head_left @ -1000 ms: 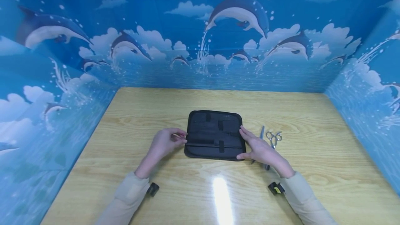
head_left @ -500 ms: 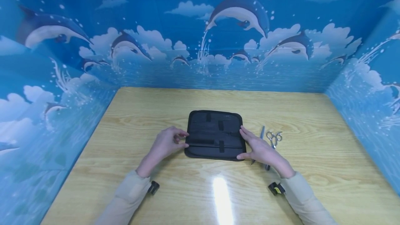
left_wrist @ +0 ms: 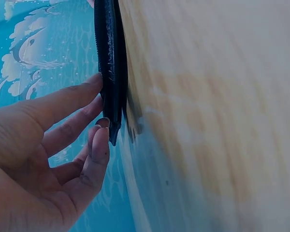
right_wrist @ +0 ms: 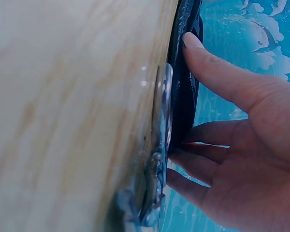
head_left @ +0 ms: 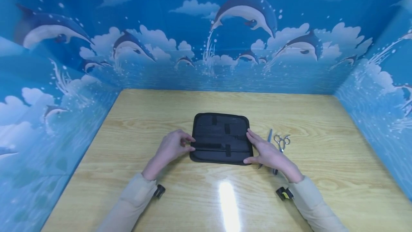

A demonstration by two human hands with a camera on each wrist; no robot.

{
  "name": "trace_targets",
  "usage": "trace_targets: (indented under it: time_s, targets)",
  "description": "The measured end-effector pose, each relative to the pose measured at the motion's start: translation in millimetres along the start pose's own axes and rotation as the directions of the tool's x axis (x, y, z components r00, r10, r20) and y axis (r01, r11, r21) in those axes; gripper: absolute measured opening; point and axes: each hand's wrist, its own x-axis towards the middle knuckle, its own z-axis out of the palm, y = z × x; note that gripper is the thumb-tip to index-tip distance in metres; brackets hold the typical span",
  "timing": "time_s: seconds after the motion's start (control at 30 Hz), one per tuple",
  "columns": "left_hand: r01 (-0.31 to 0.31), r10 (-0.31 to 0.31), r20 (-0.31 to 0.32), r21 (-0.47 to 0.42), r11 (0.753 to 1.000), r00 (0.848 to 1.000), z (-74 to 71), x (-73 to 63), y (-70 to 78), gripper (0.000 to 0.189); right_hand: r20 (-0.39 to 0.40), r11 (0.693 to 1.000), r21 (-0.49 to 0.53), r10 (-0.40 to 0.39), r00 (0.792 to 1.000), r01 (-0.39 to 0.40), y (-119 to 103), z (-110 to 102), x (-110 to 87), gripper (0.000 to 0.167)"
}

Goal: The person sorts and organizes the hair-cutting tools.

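Case (head_left: pixel 212 134), black, flat on the wood-grain table (head_left: pixel 154 110), pocketed side up, between both hands. Left hand (head_left: pixel 171 147) at its left edge: fingers bent, thumb and index tips apart, both right at the rim; can't tell if anything is pinched. Right hand (head_left: pixel 270 154) at the right edge: fingers fairly straight, thumb spread well away from them, tips touching the side, no clamp.

Handling, my guess: light, semi-stiff panels with softer padded binding (head_left: pixel 222 163), so it likely bends a bit but holds its outline. Smooth surface may slide on the tabletop; not fragile. Best hold: opposite side edges, thumb above and fingers under. Avoid lifting by the small strap (head_left: pixel 227 129), looks thin and would probably stretch.

Scissors (head_left: pixel 282 148) lie partly under the right forearm, metal, likely harder and slicker; loops are the safer grip. Blue-grey blade (head_left: pixel 270 134) just beside the right hand; keep fingers off its edge.
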Motion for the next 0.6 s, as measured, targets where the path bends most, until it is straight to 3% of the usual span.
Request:
trace_targets:
  time_s: [0.27,0.6]
  targets:
    - [-0.035,0.035,0.002,0.011,0.999,0.999,1.0,2.6,-1.0,0.021,0.001,1.0,0.005,0.004,1.0,-0.004,0.1,0.0,0.5,0.098]
    - [-0.033,0.033,0.015,0.028,0.999,0.999,1.7,5.7,1.4,0.023,0.001,1.0,0.006,0.006,1.0,-0.006,-0.5,-0.6,0.3,0.098]
